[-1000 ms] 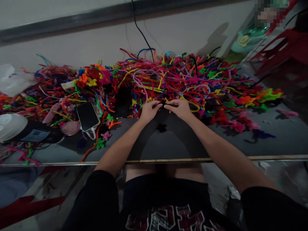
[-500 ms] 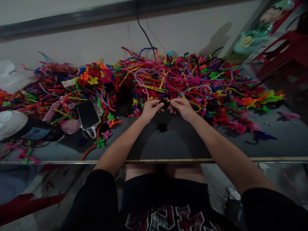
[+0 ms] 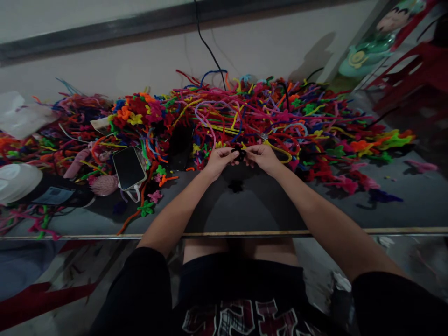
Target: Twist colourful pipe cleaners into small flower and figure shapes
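Note:
My left hand (image 3: 220, 161) and my right hand (image 3: 263, 157) meet over the dark table (image 3: 259, 210), both with fingers pinched on one small black fuzzy piece (image 3: 239, 153). Its exact shape is partly covered by my fingertips. Below it, a black flower-like shape (image 3: 235, 186) shows on the tabletop. Right behind my hands lies a long heap of coloured pipe cleaners (image 3: 224, 116), with a yellow loop (image 3: 285, 156) beside my right hand.
On the left are a white-cased phone (image 3: 129, 165), a pink brush (image 3: 103, 185), a large bottle (image 3: 45, 186) and a plastic bag (image 3: 24, 114). A dark phone-like object (image 3: 180, 147) lies nearer. Pipe-cleaner flowers (image 3: 345, 182) lie to the right.
The black piece shows more between my fingertips and looks rounder. My right hand has shifted slightly to the left.

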Motion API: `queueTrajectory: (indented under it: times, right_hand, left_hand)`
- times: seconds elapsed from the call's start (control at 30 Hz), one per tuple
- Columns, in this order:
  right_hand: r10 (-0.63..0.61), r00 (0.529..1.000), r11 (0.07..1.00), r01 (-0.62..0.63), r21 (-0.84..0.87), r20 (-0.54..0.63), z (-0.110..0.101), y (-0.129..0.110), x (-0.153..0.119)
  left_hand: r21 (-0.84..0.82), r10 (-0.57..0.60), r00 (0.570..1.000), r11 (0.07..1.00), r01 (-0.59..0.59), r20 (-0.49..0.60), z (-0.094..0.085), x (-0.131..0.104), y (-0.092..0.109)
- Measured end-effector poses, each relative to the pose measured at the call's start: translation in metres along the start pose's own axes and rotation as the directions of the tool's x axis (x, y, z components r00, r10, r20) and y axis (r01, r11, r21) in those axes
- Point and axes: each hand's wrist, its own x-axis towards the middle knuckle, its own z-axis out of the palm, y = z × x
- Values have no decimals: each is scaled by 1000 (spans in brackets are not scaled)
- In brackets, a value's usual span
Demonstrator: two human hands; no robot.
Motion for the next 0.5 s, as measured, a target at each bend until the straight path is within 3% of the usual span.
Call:
queueTrajectory:
  times: [0.13,0.23,0.33,0.5]
  right_hand:
    - [-137,978,991,134,-26,-158,4,0,-4]
    - [-214,954,974,191,-124,-211,7,-1,-7]
    - [-256,940,955,209,-212,-227,8,-1,-9]
    - [-253,949,955,216,-201,-185,5,0,-9]
  left_hand:
    - [-22,8,992,1000,-11,-124,0,4,0]
    - [0,-18,991,1000,18,-136,2,4,2]
    - [9,-31,993,999,32,-112,4,1,4]
    - [56,-3,1000,998,2,9,1,-3,7]
